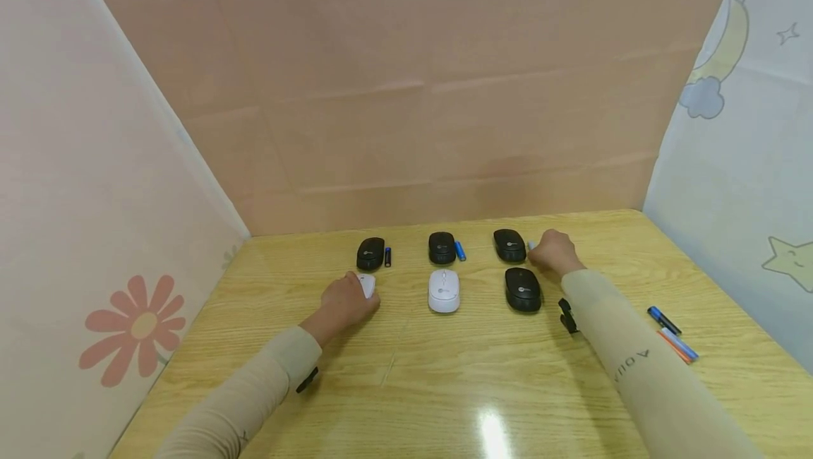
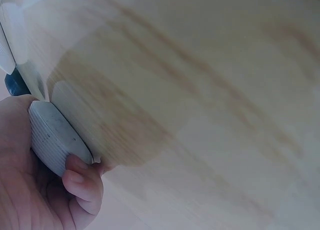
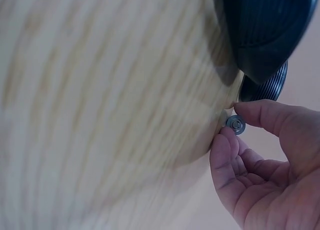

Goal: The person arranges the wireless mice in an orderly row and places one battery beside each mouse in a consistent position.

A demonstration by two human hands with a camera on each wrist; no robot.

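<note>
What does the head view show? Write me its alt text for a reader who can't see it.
A person's left hand grips a white mouse while the right hand pinches a battery beside a black mouse on a wooden table. Three more black mice, another white mouse and loose batteries lie nearby.

Wood-grain worktop [image 1: 406, 388], glare toward front; back row: three black mice [image 1: 442, 248], batteries [image 1: 460, 251] beside left two; nearer row: white mouse [image 1: 444, 291], black mouse [image 1: 524, 290], partly hidden white mouse [image 1: 368, 285] at left, contact unclear; right side: slim cylinders [image 1: 664, 320].
</note>
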